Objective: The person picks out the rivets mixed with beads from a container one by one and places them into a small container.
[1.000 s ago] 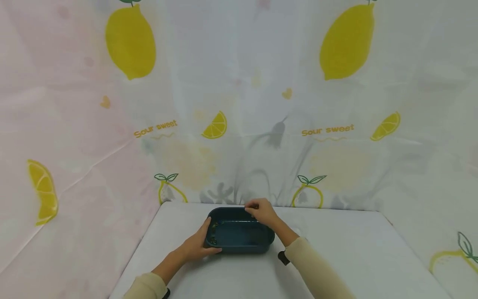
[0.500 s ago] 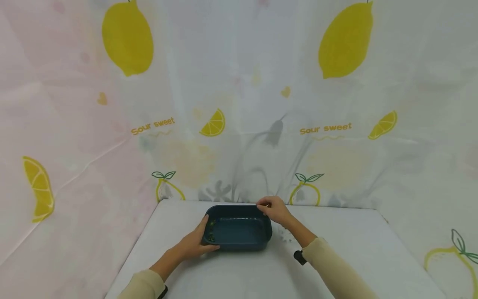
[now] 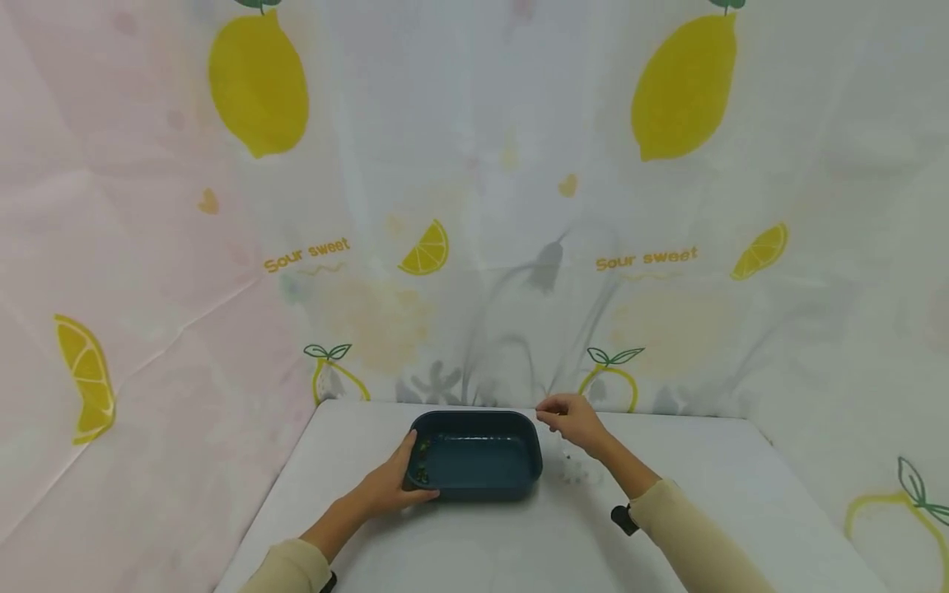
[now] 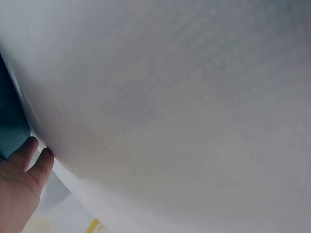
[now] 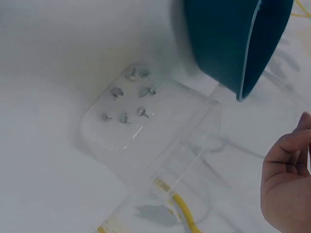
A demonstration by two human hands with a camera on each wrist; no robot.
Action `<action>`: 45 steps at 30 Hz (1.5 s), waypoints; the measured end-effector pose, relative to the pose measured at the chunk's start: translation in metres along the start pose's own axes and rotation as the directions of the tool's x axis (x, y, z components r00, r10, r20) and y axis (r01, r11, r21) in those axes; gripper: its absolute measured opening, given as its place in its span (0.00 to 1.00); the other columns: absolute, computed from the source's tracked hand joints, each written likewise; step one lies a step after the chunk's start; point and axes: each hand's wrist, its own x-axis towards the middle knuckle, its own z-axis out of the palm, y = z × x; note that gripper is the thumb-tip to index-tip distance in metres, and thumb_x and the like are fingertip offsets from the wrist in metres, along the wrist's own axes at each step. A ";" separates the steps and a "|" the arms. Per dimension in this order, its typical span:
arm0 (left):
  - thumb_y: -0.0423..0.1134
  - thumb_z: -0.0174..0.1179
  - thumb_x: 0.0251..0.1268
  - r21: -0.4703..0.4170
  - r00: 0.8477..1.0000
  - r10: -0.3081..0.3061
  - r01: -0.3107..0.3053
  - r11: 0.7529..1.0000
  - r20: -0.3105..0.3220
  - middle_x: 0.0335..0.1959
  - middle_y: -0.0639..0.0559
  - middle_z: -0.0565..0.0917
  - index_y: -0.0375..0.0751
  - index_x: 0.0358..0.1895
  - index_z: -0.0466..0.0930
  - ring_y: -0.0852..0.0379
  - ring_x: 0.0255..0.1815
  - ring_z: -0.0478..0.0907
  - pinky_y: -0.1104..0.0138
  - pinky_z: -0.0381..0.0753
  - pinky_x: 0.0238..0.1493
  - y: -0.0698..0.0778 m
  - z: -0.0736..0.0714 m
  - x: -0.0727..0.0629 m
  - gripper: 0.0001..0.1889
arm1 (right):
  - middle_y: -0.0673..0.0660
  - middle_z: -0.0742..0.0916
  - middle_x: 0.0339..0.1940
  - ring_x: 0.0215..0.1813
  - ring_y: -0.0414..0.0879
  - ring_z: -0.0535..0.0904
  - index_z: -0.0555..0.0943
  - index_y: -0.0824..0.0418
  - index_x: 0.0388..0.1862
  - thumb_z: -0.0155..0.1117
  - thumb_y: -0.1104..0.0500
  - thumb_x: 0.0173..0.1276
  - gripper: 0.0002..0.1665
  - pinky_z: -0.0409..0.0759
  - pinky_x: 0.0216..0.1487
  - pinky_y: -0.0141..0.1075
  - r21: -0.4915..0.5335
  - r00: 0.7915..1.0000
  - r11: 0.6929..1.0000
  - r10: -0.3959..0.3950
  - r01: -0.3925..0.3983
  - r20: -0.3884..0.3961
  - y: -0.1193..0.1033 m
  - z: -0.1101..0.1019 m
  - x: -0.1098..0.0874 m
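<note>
A deep teal rectangular box (image 3: pixel 485 494) stands on the white table in the head view. My left hand (image 3: pixel 387 486) grips its left end, thumb along the near side and fingers at the left wall. Small yellowish-green bits (image 3: pixel 422 475) lie inside along that end. Just right of the box, my right hand (image 3: pixel 574 420) is raised with thumb and forefinger close together; whether something small is between them cannot be told. Below it is a clear plastic container (image 5: pixel 165 131), with several small silvery screws (image 5: pixel 125 118) in it, plain in the right wrist view.
The white tabletop (image 3: pixel 712 502) extends to both sides and in front of the box. Behind it hangs a lemon-printed cloth (image 3: pixel 489 206), which also covers the left and right sides.
My right hand has moved right, from over the box's far right rim to beside the box, above the clear container. The left hand stays on the box.
</note>
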 end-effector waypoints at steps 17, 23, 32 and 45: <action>0.71 0.65 0.53 0.008 1.000 -0.003 0.003 1.000 0.011 0.80 0.37 0.50 0.40 0.81 0.36 0.37 0.73 0.65 0.45 0.69 0.67 -0.003 -0.001 -0.002 0.64 | 0.58 0.87 0.35 0.33 0.44 0.77 0.84 0.69 0.45 0.66 0.59 0.69 0.13 0.74 0.26 0.32 -0.056 0.999 0.998 0.040 -0.041 -0.013 0.022 -0.043 -0.025; 0.71 0.64 0.53 0.009 1.000 0.011 -0.011 1.000 0.007 0.80 0.36 0.51 0.39 0.80 0.36 0.37 0.73 0.65 0.45 0.70 0.66 -0.002 0.001 -0.004 0.64 | 0.61 0.88 0.37 0.33 0.45 0.78 0.85 0.68 0.45 0.67 0.58 0.68 0.14 0.74 0.27 0.33 -0.062 0.997 0.995 0.080 -0.082 -0.022 0.031 -0.045 -0.035; 0.71 0.64 0.53 0.019 1.000 0.010 -0.010 1.000 0.008 0.80 0.37 0.50 0.39 0.81 0.36 0.37 0.73 0.66 0.46 0.70 0.66 -0.001 -0.003 -0.001 0.64 | 0.55 0.86 0.32 0.31 0.43 0.79 0.85 0.67 0.44 0.69 0.57 0.67 0.14 0.74 0.26 0.32 -0.038 0.994 0.996 0.074 -0.077 -0.074 0.046 -0.057 -0.046; 0.70 0.66 0.52 0.019 1.000 0.021 -0.021 1.000 0.004 0.80 0.37 0.50 0.39 0.80 0.36 0.37 0.73 0.64 0.46 0.69 0.67 -0.001 -0.003 -0.002 0.64 | 0.63 0.88 0.35 0.28 0.43 0.77 0.86 0.69 0.42 0.69 0.59 0.66 0.13 0.78 0.30 0.36 -0.029 0.994 0.995 0.095 -0.097 -0.062 0.064 -0.048 -0.062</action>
